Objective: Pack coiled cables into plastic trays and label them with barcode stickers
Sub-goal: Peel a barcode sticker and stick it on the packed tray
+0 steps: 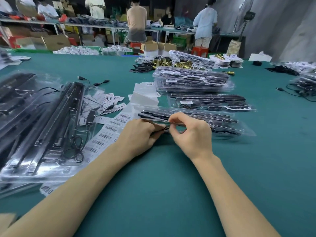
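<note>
Green cloth covers the bench [171, 177] that we work at. Our two hands meet near the middle of the picture, at the near end of a clear plastic tray [196, 120]. This tray lies flat on the bench and runs off to the right, with long black parts inside it. Our left hand [140, 132] has its fingers curled round the tray's end and a bit of black cable [165, 128]. Our right hand [189, 132] pinches the tray's thin edge between thumb and first finger.

Just left of our left hand lies a strip of barcode stickers [109, 132], white with black lines, running down toward the lower left. On the left side of the picture sits a pile of open trays [42, 127], and the top one holds a coiled cable [75, 147]. Above our hands, a bit to the right, we see one closed tray [210, 103] with a sticker on it, and behind it a stack of packed trays [191, 79]. Far back, at the top of the picture, people stand and sit at another table [95, 25].
</note>
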Available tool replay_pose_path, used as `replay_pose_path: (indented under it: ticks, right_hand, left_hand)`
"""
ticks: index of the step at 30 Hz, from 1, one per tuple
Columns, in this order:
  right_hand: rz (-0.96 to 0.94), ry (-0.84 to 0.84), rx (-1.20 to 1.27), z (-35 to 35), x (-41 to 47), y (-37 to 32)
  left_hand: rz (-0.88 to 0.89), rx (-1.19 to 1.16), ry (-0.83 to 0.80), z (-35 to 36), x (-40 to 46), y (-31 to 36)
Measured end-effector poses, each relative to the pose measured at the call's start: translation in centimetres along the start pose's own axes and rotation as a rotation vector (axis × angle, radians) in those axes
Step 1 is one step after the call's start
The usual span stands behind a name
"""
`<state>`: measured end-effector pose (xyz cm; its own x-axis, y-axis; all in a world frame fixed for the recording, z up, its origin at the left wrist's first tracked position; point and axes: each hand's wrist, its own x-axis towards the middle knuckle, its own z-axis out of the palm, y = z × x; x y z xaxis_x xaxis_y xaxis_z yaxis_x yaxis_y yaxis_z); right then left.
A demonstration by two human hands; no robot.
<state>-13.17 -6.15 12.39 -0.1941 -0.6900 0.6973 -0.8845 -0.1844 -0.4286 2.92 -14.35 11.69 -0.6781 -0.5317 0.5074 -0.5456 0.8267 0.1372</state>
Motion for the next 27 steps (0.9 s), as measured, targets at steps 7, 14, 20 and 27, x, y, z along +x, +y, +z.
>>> replay_pose_path:
  ticks: [7, 14, 20, 27]
  right_hand:
    - [0.009, -0.059, -0.198, 0.5, -0.7, -0.4]
    - [0.035, -0.187, -0.251, 1.2, -0.9, -1.2]
    - [0.061, -0.195, -0.312, 1.4, -0.8, -1.5]
    - [0.101, -0.098, -0.218, 1.6, -0.7, -1.7]
  left_hand:
    - [0.026, 0.012, 0.026, 0.1, -0.1, 0.2]
    - [0.088, 0.028, 0.008, -0.1, 0.0, -0.5]
    - [0.122, 0.069, -0.028, -0.5, 0.0, -0.3]
    - [-0.039, 0.166, -0.151, -0.3, 0.1, 0.9]
